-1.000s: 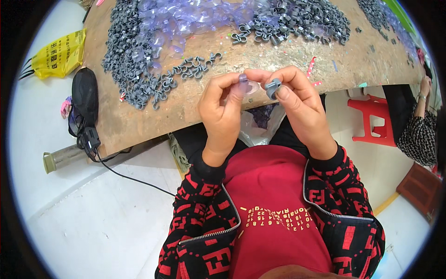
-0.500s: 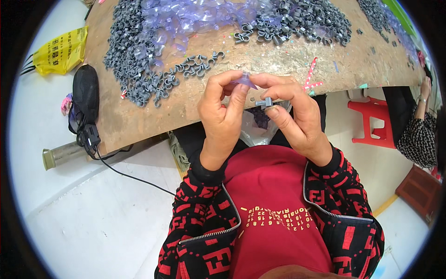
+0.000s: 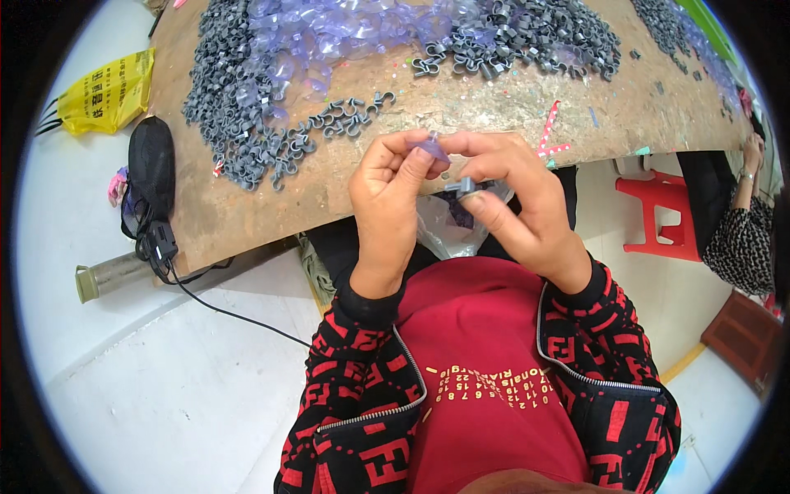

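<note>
My left hand (image 3: 388,185) pinches a clear purple suction cup (image 3: 433,148) between thumb and fingers, its small knob pointing up and away from me. A small grey plastic clip (image 3: 467,188) is held between the thumb and a finger of my right hand (image 3: 522,198), while the index fingertip of that hand reaches to the suction cup. Cup and clip are apart, both over the near table edge. Below them, a clear plastic bag (image 3: 448,235) with dark purplish pieces hangs at my lap, partly hidden by my hands.
On the wooden table (image 3: 239,216) lie heaps of grey clips (image 3: 234,123) and purple suction cups (image 3: 329,33). Red dotted strips (image 3: 551,132) lie at right. A yellow bag (image 3: 105,92) and black pouch (image 3: 151,165) are left. A red stool (image 3: 650,216) and another person's arm (image 3: 749,177) are right.
The suction cup has tilted in my left fingers, showing more of its side. The grey clip has turned slightly and shifted a little to the left in my right hand.
</note>
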Tool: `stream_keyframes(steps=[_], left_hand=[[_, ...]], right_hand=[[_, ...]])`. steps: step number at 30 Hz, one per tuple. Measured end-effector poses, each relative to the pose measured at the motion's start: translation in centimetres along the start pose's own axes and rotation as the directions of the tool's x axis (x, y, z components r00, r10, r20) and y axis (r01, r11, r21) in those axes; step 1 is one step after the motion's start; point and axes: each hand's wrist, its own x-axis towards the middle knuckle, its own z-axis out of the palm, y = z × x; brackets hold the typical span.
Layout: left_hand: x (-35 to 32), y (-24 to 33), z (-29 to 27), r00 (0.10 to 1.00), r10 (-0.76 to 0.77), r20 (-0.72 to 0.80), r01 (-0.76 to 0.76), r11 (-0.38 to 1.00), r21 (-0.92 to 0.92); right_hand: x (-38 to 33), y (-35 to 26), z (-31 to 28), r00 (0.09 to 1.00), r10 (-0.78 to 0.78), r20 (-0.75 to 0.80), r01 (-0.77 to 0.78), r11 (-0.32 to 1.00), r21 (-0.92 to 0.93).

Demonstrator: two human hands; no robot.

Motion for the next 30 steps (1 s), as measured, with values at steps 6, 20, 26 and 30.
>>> stream_keyframes(steps=[6, 20, 26, 30], left_hand=[[-0.1, 0.6, 0.0, 0.997, -0.069, 0.035, 0.071, 0.996, -0.058], [-0.2, 1.0, 0.1, 0.979, -0.153, 0.136, 0.175, 0.97, -0.168], [0.2, 0.8, -0.2, 0.983, -0.125, 0.134, 0.139, 0.985, -0.099], [0.2, 0.7, -0.1, 0.983, -0.154, 0.1, 0.162, 0.984, -0.076]], right_hand=[[0.1, -0.2, -0.5, 0.999, 0.023, 0.034, -0.022, 1.0, -0.022], [0.9, 1.1, -0.7, 0.986, 0.166, -0.025, -0.167, 0.985, -0.04], [1.5, 1.1, -1.0, 0.988, 0.141, 0.055, -0.129, 0.974, -0.188], [1.5, 1.5, -1.0, 0.993, 0.102, 0.06, -0.083, 0.962, -0.261]])
